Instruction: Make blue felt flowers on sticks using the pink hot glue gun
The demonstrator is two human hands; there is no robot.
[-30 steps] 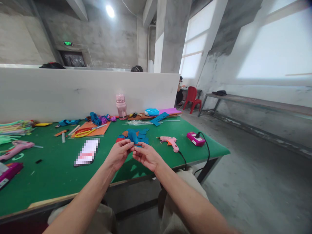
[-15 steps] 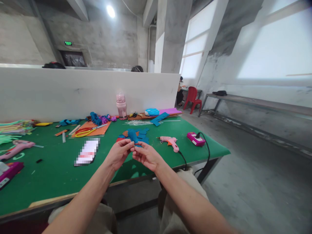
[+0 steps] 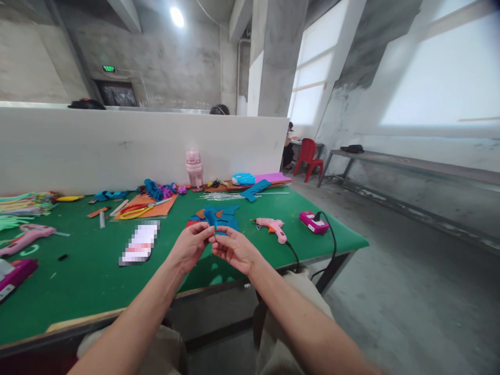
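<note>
My left hand (image 3: 192, 244) and my right hand (image 3: 233, 249) meet over the near part of the green table. Both are closed, fingertips pinching the lower end of a small blue felt piece (image 3: 211, 216) that stands up between them. Its exact shape is hard to make out against the blue, brown and red felt scraps (image 3: 230, 212) lying just behind. To the right of my hands lies a pink glue gun (image 3: 273, 228) with its nozzle pointing left. A phone-like flat item (image 3: 139, 244), blurred out, rests left of my left hand.
Scissors with red and yellow handles (image 3: 136, 210) lie on orange sheets. Thin wire sticks (image 3: 222, 197) and a pink bottle (image 3: 194, 169) stand toward the white partition (image 3: 97, 151). A purple power box (image 3: 314, 223) sits right, its cable hanging over the table edge. Another pink glue gun (image 3: 29, 239) lies left.
The blue felt piece between my fingers has turned slightly and looks narrower. My hands stay in nearly the same place.
</note>
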